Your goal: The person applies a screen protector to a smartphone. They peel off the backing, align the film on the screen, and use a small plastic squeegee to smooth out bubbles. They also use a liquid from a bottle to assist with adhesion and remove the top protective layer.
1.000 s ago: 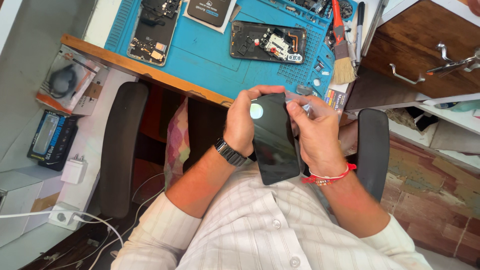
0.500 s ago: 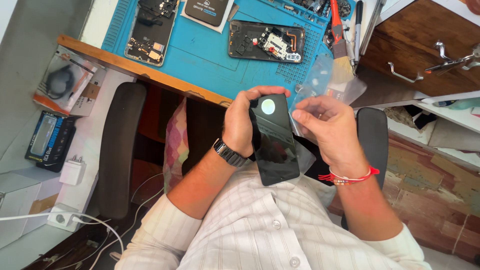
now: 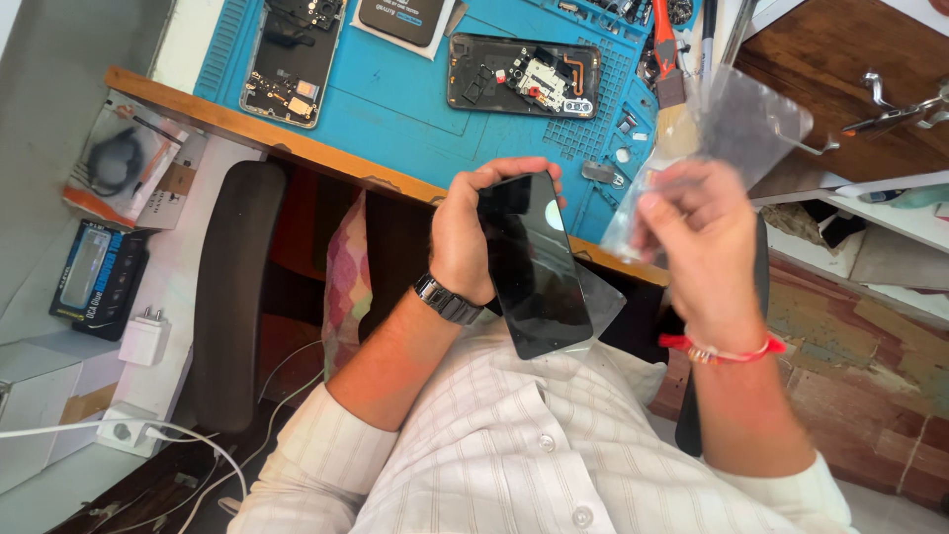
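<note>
Upper left of frame, an opened phone body lies on the blue mat covering the counter, a second opened phone farther right, then a brush near the mat's right edge. Centre frame, left hand, wristwatch on, fingers curled around the top of a black phone, glossy screen up, held over the lap. Right of it, right hand, pinched closed on a clear film sheet, lifted apart from the phone.
</note>
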